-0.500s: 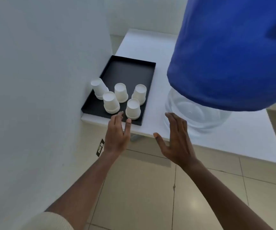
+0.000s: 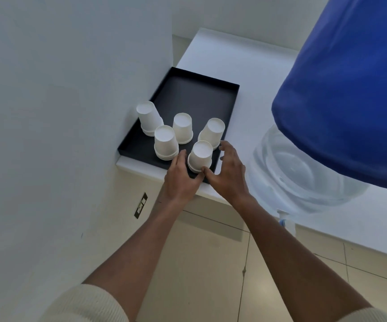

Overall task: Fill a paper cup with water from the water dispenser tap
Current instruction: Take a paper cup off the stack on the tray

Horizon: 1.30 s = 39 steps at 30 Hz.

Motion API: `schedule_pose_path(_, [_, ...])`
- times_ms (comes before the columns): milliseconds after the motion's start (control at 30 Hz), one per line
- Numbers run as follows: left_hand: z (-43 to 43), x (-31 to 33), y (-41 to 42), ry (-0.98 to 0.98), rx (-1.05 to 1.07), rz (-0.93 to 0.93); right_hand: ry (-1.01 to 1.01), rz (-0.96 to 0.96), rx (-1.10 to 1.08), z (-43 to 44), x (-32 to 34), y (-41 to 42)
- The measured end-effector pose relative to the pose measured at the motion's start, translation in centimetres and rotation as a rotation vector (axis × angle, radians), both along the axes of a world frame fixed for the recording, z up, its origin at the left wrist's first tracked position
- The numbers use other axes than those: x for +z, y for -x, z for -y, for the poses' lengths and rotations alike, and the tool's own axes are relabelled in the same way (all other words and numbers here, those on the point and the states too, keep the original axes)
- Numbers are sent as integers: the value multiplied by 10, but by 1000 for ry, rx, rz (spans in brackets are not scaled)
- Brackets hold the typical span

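Both hands' grip closing round cup stack (image 2: 200,156)

White paper cups (image 2: 200,156), black tray (image 2: 194,94), blue bottle cover (image 2: 350,101).

Tray (image 2: 194,94) on table (image 2: 245,66), against wall at left. Five upturned cup stacks (image 2: 183,129) in tray's near half. Water bottle (image 2: 304,173) right of tray. Tap (image 2: 283,220) at table's near edge.
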<state>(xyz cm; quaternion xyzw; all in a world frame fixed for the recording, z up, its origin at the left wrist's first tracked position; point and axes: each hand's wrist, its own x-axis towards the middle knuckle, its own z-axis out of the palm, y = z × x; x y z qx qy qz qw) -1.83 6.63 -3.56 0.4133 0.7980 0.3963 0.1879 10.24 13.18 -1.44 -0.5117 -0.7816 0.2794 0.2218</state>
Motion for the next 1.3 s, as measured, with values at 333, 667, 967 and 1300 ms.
schedule_pose_path(333, [-5, -14, 7, -15, -27, 134, 128, 66, 0, -23, -1, 31])
schedule_pose_path(667, [-4, -9, -1, -139, 21, 212, 168, -40, -31, -22, -2, 35])
schedule_pose_path(967, [-6, -7, 3, -134, 5, 263, 189, -124, -43, -18, 4, 31])
schedule_pose_path(1300, [-8, -14, 4, -144, 9, 212, 153, -157, -57, -16, 18, 27])
